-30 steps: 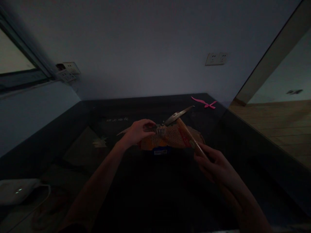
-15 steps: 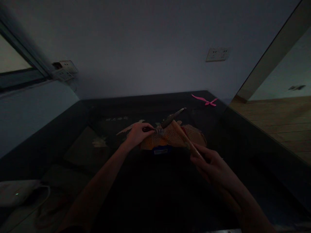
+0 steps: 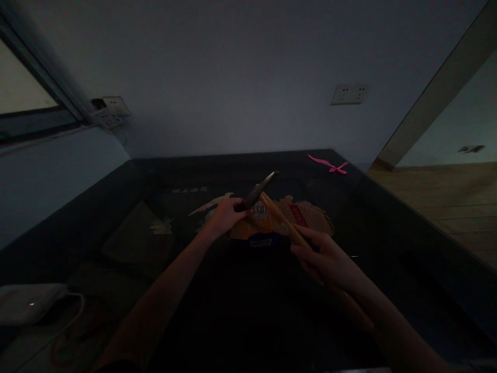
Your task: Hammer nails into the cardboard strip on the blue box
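My right hand point(image 3: 322, 254) is closed around the wooden handle of a hammer point(image 3: 280, 213). The hammer's dark metal head has a pointed end slanting up and away to the right, and its other end lies right by my left fingertips. My left hand point(image 3: 226, 215) pinches with thumb and fingers; what sits between them is too dark and small to make out. Below the hammer lies a tan and orange patterned piece point(image 3: 316, 217) with a red patch, its kind unclear. A blue block with a pale label point(image 3: 261, 242) shows at its front edge.
The dark glossy table point(image 3: 233, 300) runs to the wall. A pink ribbon-like strip point(image 3: 330, 165) lies at the back right. A white device point(image 3: 33, 304) with a cable is at the near left. Wall sockets point(image 3: 349, 94) are above the table.
The hammer and my right hand have shifted left, bringing the hammer head closer to my left fingertips. My left hand keeps its pinch. The view has tilted slightly.
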### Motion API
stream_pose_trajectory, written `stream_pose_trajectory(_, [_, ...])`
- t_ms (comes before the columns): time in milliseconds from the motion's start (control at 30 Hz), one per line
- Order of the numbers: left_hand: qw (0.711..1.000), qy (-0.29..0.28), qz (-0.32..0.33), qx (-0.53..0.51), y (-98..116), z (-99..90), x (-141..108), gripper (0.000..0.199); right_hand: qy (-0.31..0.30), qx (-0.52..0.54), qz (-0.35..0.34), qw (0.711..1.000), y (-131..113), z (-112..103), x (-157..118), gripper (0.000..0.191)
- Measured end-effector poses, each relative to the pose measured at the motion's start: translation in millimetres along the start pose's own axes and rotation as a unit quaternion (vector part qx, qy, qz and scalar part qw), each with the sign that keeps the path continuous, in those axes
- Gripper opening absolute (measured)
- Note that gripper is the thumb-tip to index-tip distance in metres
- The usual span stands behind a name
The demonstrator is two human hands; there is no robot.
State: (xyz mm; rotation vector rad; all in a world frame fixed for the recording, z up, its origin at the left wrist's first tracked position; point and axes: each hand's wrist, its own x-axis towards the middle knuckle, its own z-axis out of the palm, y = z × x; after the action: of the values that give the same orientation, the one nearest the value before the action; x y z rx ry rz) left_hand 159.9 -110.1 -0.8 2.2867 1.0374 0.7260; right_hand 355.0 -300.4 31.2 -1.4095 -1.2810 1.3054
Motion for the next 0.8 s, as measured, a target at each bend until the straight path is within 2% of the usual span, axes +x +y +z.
stream_pose_trajectory(133, [0.999,0.000,-0.005,-0.031,-1.5,1.0,0.1,0.015,0.019,0.009,-0.003,1.000,0.3,1.0,-1.2,0.060])
stream_pose_trajectory(333, [1.000,0.009,0.012,0.018,-1.6,0.6,0.2,0.014,0.008,-0.010,0.001,1.000,-1.0,4.0,0.2,0.059])
stream_pose_trajectory(533, [1.000,-0.003,-0.003,-0.013,0.7,0.9,0.2,0.014,0.029,-0.003,-0.003,1.000,1.9,2.3,-1.6,0.062])
stream_pose_trajectory(700, [1.000,-0.011,0.020,0.011,4.0,-3.2,-0.7,0.013,0.019,0.008,-0.005,1.000,3.5,0.3,-3.5,0.061])
stream_pose_trajectory(800, [0.997,-0.047,0.043,-0.050,3.1,-11.4,-0.6,0.017,0.066,0.040,-0.018,0.997,2.2,-4.3,-14.0,0.063])
